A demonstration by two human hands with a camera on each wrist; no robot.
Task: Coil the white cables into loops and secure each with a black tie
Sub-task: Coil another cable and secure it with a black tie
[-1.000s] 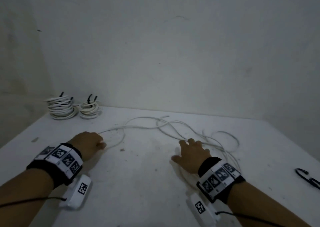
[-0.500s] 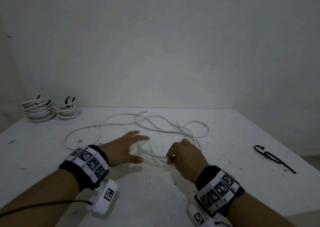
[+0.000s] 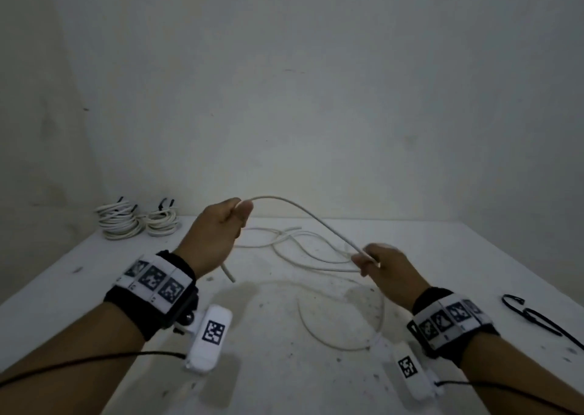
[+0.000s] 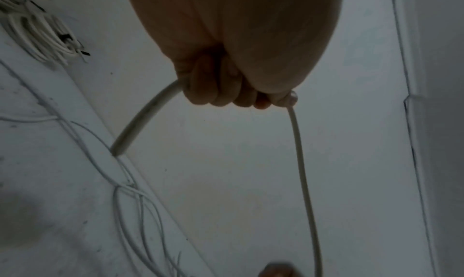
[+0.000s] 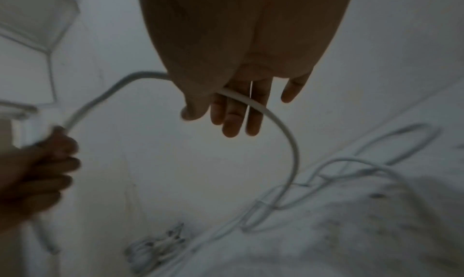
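Note:
A long white cable [image 3: 303, 212] lies in loose tangles on the white table [image 3: 278, 376]. My left hand [image 3: 227, 221] is raised above the table and grips the cable in a fist near one end. The short cut end [image 3: 229, 275] hangs below that fist, as the left wrist view shows for the cable [image 4: 148, 114] and the hand [image 4: 226, 86]. From there the cable arcs across to my right hand [image 3: 368, 258], lower and to the right. In the right wrist view my thumb pinches the cable [image 5: 288, 134] against my fingers [image 5: 233, 118]. A black tie [image 3: 531, 315] lies at the right.
Two coiled white bundles, the larger [image 3: 118, 221] and the smaller [image 3: 162, 221], each with black ties, sit at the back left against the wall. The table's right edge runs close beyond the black tie. Slack cable loops [image 3: 316, 253] cover the middle of the table.
My left hand went from an open reach to gripping the cable end and lifted it. My right hand rose with the cable, so a stretch now hangs in the air between them.

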